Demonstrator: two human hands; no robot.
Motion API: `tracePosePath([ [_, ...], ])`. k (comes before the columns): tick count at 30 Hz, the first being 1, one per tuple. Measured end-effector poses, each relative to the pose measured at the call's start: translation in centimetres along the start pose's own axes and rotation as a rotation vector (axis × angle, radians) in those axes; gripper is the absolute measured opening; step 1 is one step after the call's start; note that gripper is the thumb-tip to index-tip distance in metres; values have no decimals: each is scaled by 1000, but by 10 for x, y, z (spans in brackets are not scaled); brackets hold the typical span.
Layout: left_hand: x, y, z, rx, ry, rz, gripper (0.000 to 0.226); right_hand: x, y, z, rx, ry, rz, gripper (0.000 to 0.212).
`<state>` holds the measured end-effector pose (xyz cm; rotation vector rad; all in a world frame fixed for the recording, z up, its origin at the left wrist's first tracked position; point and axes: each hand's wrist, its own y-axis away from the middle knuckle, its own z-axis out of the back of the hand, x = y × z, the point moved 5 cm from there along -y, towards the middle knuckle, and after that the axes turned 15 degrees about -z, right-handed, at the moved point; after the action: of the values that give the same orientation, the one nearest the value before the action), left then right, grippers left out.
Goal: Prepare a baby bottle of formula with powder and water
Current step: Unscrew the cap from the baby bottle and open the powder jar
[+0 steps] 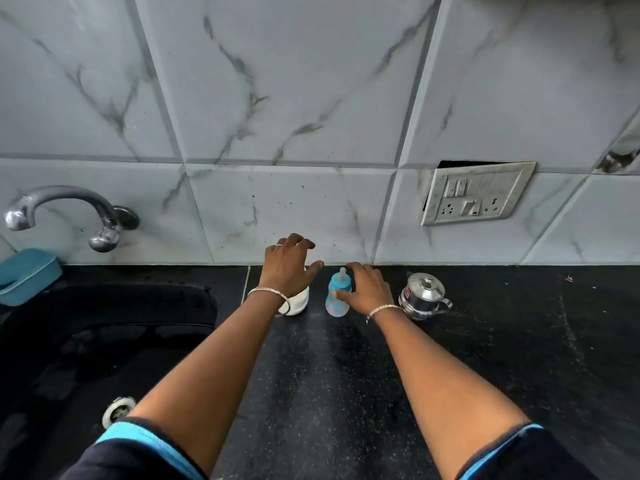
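Observation:
A small baby bottle (pixel 336 299) with a blue collar and clear teat stands upright on the black counter near the wall. My right hand (pixel 367 289) wraps it from the right, thumb across its front and fingers behind it. Just left of it stands a white powder jar (pixel 298 303), its top hidden under my left hand (pixel 289 268). That hand is spread over the jar with its fingers arched. Whether it touches the lid cannot be told.
A small steel pot with a lid (pixel 424 296) stands right of the bottle. The dark sink (pixel 104 341) lies at the left, with a tap (pixel 69 209) above it and a blue tray (pixel 26 275) on its edge. A socket plate (pixel 476 194) is on the tiled wall.

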<state>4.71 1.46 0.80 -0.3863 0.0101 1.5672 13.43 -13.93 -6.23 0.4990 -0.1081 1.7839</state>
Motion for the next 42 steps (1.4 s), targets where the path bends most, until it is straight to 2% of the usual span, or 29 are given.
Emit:
tracePosePath([
  [9, -15, 4, 7, -105, 113, -52, 48, -8, 6, 1, -95, -186, -30, 54],
  [13, -36, 22, 19, -122, 224, -116, 58, -13, 35, 26, -163, -334, -41, 53],
  [16, -50, 45, 22, -77, 319, -145, 70, -17, 69, 43, -194, -458, -51, 51],
  [22, -81, 100, 5, 167, 439, -104, 98, -26, 139, 55, -129, -614, -102, 37],
  [24, -88, 115, -2, 184, 432, -59, 92, -28, 156, 52, -103, -691, -130, 37],
  [27, -101, 134, -10, 131, 381, -28, 59, -30, 180, 44, -69, -719, -177, 43],
  [29, -109, 144, -13, 103, 358, -18, 41, -32, 191, 40, -64, -718, -197, 38],
  [34, -120, 166, -12, 60, 324, 3, 43, -37, 214, 31, -62, -746, -250, 52],
  [37, -120, 172, -11, 84, 446, -1, 31, -38, 222, 29, -93, -774, -230, 51],
  [42, -121, 171, -4, 209, 639, -23, 23, -36, 233, 35, -126, -838, -96, 55],
])
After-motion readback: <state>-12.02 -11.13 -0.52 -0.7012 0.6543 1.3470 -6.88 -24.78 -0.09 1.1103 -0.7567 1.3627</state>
